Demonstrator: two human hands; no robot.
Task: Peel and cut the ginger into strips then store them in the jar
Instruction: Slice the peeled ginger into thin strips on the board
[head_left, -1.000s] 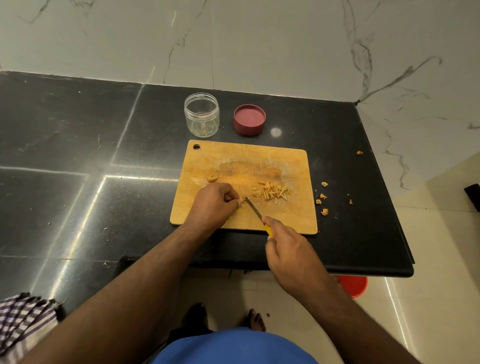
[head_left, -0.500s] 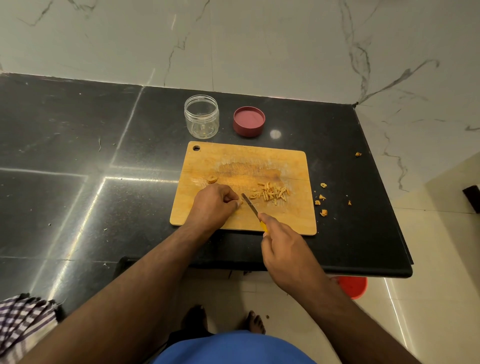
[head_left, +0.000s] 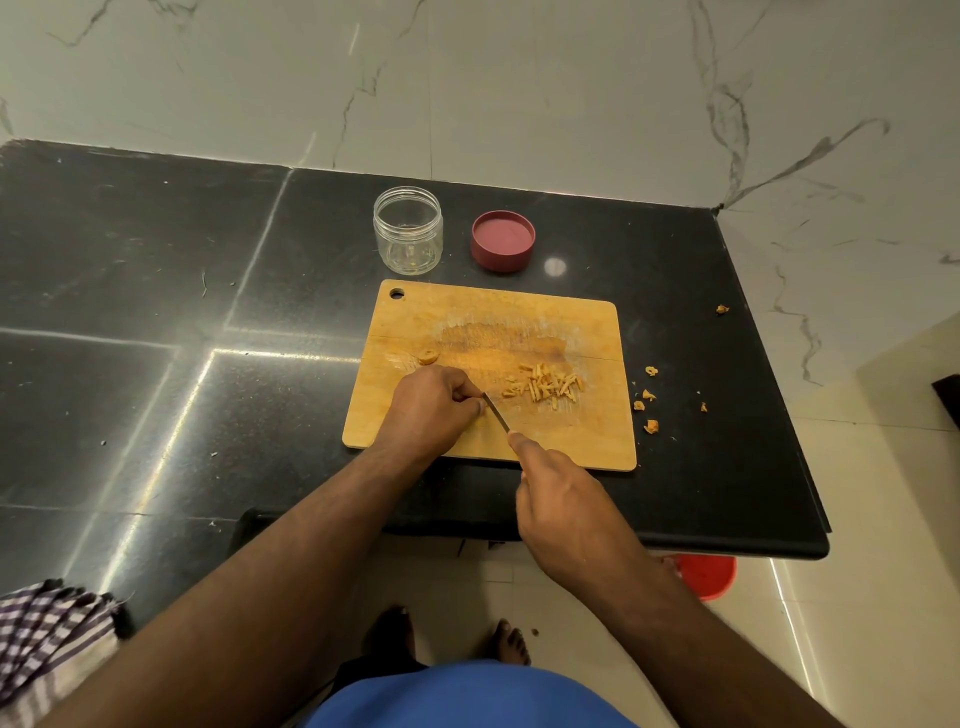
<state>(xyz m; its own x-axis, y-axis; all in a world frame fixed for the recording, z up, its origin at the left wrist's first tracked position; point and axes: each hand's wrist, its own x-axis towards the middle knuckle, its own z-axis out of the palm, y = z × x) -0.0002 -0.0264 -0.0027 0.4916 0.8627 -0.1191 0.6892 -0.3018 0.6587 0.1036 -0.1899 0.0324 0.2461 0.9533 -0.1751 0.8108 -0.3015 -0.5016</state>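
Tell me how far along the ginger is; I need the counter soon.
Done: a pile of strips lies on the board. In hand: the left hand pins something hidden while the right hand works the knife. Left: one slice, then filling the open jar and closing the lid.

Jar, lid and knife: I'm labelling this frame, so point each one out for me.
jar (head_left: 408, 234), head view, on its clear side wall.
lid (head_left: 503, 241), head view, on its pink inner face.
knife (head_left: 496, 412), head view, on the middle of its blade.
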